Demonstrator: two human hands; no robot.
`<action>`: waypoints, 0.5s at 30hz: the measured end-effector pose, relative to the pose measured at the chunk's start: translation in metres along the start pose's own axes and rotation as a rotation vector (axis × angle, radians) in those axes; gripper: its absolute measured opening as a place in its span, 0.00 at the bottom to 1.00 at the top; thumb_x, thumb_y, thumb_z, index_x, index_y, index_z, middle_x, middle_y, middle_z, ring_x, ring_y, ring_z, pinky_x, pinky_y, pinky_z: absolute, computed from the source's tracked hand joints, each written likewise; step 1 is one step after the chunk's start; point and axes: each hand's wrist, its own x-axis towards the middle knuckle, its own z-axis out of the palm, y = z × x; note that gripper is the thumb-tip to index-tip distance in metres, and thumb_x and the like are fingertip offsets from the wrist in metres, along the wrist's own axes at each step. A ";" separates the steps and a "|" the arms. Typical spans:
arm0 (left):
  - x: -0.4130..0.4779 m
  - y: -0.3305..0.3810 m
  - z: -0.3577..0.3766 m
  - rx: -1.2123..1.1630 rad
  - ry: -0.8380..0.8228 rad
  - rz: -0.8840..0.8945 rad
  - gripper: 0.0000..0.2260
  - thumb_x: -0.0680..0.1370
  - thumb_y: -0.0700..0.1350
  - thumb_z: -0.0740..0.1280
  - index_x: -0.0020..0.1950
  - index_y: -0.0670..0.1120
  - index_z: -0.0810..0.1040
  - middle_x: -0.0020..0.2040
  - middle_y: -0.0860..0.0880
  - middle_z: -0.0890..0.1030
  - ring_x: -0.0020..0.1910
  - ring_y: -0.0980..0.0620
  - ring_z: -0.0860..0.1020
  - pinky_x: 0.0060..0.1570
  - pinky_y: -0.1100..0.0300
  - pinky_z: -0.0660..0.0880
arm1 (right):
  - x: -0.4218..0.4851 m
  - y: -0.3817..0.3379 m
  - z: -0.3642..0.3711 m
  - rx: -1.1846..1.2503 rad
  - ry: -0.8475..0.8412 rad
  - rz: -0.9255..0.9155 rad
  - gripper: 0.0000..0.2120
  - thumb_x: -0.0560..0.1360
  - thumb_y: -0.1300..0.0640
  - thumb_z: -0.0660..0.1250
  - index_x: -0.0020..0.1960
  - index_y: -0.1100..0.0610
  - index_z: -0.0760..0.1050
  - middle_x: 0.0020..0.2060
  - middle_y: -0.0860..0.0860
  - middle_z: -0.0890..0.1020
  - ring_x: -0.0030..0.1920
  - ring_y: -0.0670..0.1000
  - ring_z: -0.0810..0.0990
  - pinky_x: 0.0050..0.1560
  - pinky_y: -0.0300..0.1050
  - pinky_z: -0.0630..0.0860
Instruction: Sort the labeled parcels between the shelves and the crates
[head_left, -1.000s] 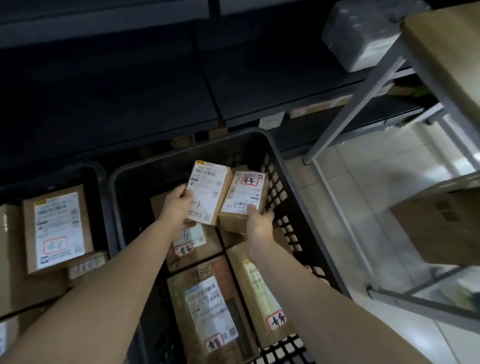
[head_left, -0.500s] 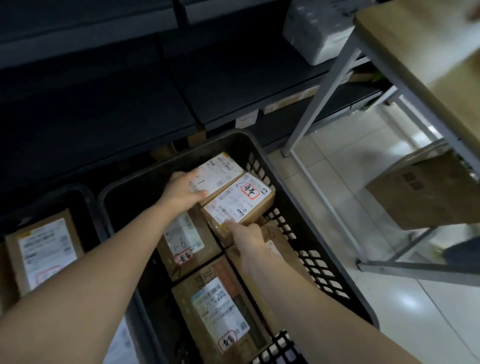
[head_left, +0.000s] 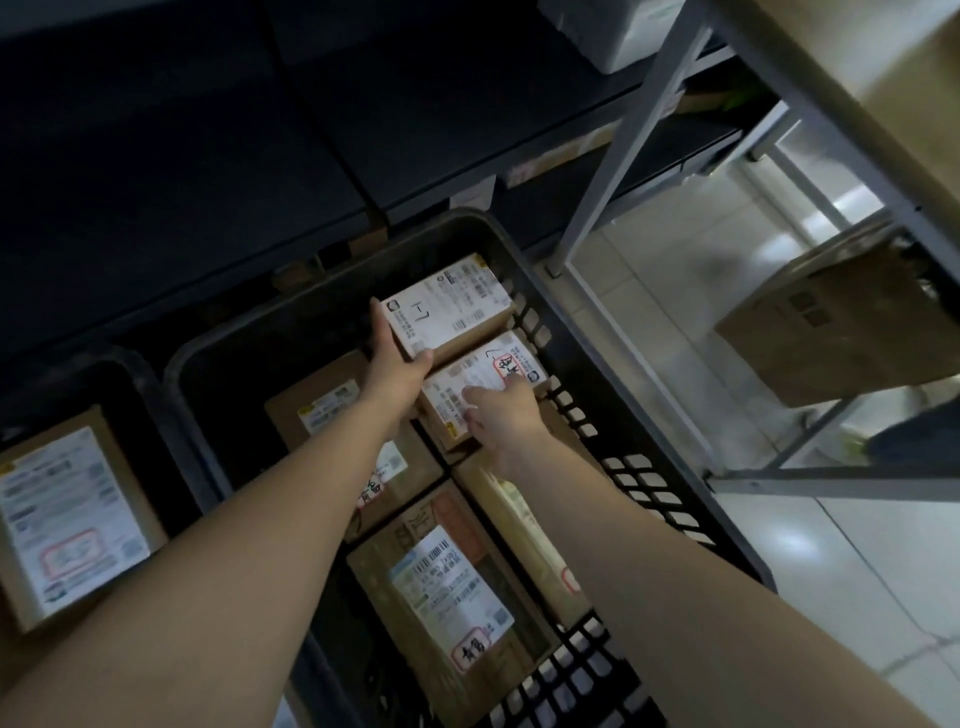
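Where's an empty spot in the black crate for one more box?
The crate's far left corner looks bare, though dark, bordered by its walls, the small parcel in the left hand and the flat parcel under that arm. The right side and near end are crowded, parcels edge to edge.

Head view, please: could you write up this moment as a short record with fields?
left hand: grips the far small parcel by its end
right hand: fingers lie on the label of the near small parcel
placement: both side by side inside the black crate
also in crate: larger parcels, labels up
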 end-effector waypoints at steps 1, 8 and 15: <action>0.002 0.002 0.000 0.012 -0.001 -0.009 0.39 0.80 0.43 0.62 0.72 0.67 0.36 0.75 0.50 0.62 0.70 0.42 0.67 0.63 0.35 0.68 | 0.000 -0.002 -0.001 -0.013 -0.005 -0.015 0.35 0.73 0.57 0.68 0.76 0.54 0.57 0.66 0.58 0.72 0.63 0.59 0.75 0.62 0.58 0.75; -0.017 -0.011 -0.010 0.183 0.122 0.031 0.29 0.80 0.43 0.62 0.77 0.51 0.51 0.72 0.43 0.67 0.68 0.42 0.68 0.65 0.47 0.69 | -0.017 -0.006 -0.030 -0.605 0.009 -0.313 0.23 0.80 0.58 0.61 0.75 0.56 0.63 0.71 0.58 0.67 0.61 0.58 0.77 0.60 0.54 0.75; -0.073 -0.012 -0.037 0.618 0.135 0.205 0.11 0.78 0.44 0.64 0.59 0.43 0.75 0.55 0.43 0.78 0.54 0.44 0.76 0.54 0.53 0.74 | -0.054 -0.009 -0.053 -1.239 0.002 -0.607 0.22 0.81 0.55 0.58 0.74 0.55 0.63 0.70 0.57 0.66 0.62 0.61 0.74 0.54 0.57 0.78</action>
